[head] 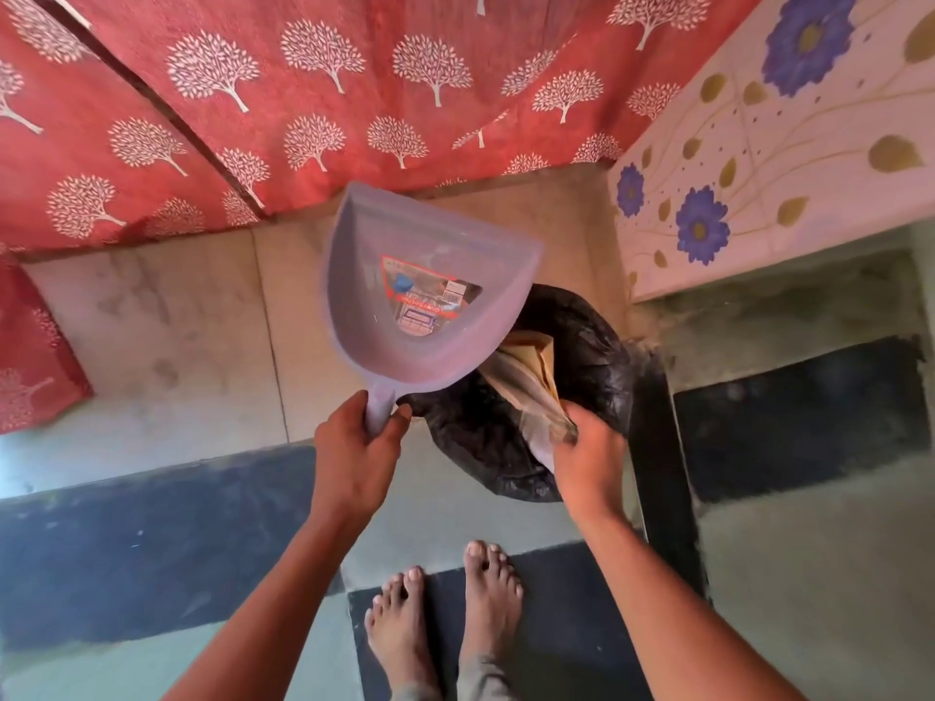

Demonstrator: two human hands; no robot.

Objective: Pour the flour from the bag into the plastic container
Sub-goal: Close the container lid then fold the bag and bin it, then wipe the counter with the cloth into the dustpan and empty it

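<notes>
A black bag (582,346) sits on the tiled floor (177,346) just ahead of the person's bare feet (445,614), its mouth showing crumpled brown and clear inner wrapping (526,376). The right hand (587,452) grips that bunched wrapping at the bag's near edge. The left hand (356,442) is curled round the handle of a pale lilac plastic scoop (420,290), held raised just left of the bag, a printed label in its bowl. Behind hangs a red tree-patterned curtain (303,93); a flowered wall (759,144) stands to the right.
</notes>
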